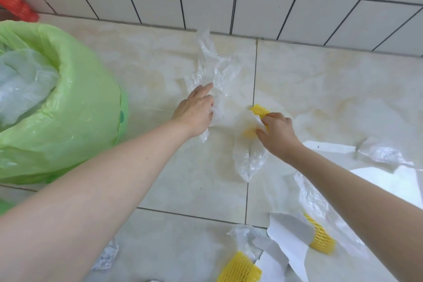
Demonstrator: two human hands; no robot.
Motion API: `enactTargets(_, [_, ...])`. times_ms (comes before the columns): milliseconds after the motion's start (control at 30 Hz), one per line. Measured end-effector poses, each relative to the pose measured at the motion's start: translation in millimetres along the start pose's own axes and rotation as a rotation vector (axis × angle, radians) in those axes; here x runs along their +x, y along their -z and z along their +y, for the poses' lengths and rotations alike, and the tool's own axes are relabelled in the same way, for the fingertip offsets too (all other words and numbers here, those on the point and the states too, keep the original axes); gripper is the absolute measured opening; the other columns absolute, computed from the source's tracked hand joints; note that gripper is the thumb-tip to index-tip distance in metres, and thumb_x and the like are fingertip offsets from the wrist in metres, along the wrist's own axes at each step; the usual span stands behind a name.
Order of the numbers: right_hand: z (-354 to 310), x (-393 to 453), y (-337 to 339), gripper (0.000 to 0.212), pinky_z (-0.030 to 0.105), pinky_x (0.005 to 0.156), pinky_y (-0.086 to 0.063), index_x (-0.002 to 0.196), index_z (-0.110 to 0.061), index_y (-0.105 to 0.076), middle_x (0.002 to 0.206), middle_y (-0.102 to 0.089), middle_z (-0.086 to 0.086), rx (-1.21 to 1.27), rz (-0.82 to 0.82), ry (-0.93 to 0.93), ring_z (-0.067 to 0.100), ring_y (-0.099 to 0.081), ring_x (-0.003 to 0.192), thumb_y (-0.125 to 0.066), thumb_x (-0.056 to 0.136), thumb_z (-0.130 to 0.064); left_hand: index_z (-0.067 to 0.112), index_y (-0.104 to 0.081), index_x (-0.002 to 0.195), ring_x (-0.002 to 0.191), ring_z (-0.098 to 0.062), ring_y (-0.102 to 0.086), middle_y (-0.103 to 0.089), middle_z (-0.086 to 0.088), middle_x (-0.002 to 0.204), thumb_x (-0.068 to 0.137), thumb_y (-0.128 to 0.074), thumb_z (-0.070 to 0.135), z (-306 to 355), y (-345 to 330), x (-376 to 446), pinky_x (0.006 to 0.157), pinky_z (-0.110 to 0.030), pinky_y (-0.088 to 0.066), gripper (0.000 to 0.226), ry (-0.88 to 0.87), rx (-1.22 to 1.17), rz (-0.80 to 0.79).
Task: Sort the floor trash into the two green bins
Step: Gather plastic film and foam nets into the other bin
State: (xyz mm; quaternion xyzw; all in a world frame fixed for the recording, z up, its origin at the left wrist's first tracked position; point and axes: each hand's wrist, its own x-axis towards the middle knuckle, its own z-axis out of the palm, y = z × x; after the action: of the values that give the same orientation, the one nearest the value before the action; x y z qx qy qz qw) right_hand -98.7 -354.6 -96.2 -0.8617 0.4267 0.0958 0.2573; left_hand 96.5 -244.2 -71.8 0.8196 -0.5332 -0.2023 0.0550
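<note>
Both hands grip crinkled clear plastic bags on glossy tile

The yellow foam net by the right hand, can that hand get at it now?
Probably yes. The right hand is already on the foam net, though a clear plastic bag lies over part of it, so the bag may come up too.
</note>
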Motion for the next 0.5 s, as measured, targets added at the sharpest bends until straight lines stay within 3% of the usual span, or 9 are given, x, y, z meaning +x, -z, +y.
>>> enactTargets(67, [3.0,-2.8,0.4,0.008,0.041,0.1,-0.035,0.084,-0.019,-0.052,0.131,-0.049,0.009,-0.037,-0.003,0.01,0.036,-0.039,0.123,-0.054,0.089,-0.025,0.008,-0.049,0.119,0.147,-0.02,-0.009,-0.008,-0.002,0.16,0.097,-0.041,0.015,-5.3,-5.9,3.5,0.108,-0.04,-0.031,0.024,-0.006,0.039,-0.125])
enactTargets(167, [6.4,-6.5,1.5,0.023,0.043,0.099,-0.038,0.106,-0.005,-0.059,0.133,-0.048,0.009,-0.106,0.046,0.023,0.037,-0.04,0.118,-0.053,0.092,-0.022,0.014,-0.046,0.114,0.135,-0.023,-0.031,-0.034,-0.006,0.146,0.095,-0.045,0.015,-9.4,-17.1,1.2,0.104,-0.039,-0.033,0.02,0.036,0.051,-0.205])
enactTargets(233, [8.1,-7.8,1.2,0.027,0.041,0.093,-0.041,0.114,-0.006,-0.058,0.124,-0.052,0.01,-0.158,0.081,0.062,0.034,-0.044,0.112,-0.052,0.093,-0.021,0.019,-0.042,0.102,0.125,-0.025,-0.04,-0.047,-0.004,0.13,0.092,-0.046,0.011,-8.2,-22.9,-4.4,0.095,-0.036,-0.034,0.014,0.041,0.118,-0.118])
enactTargets(300, [11.1,-8.1,-0.8,0.023,0.039,0.086,-0.042,0.113,-0.009,-0.059,0.117,-0.054,0.01,-0.181,0.113,0.109,0.032,-0.047,0.106,-0.052,0.093,-0.018,0.018,-0.044,0.104,0.112,-0.026,-0.046,-0.053,-0.003,0.117,0.092,-0.045,0.01,-6.1,-28.2,-10.5,0.085,-0.032,-0.034,0.015,0.003,0.203,0.0])
enactTargets(500, [12.3,-8.3,-1.3,0.026,0.036,0.077,-0.045,0.109,-0.008,-0.057,0.11,-0.054,0.01,-0.307,0.114,0.157,0.03,-0.05,0.1,-0.052,0.085,0.001,0.012,-0.051,0.108,0.101,-0.026,-0.051,-0.057,-0.005,0.106,0.091,-0.047,0.005,-4.8,-39.5,-19.1,0.078,-0.029,-0.036,0.018,-0.033,0.231,0.119])
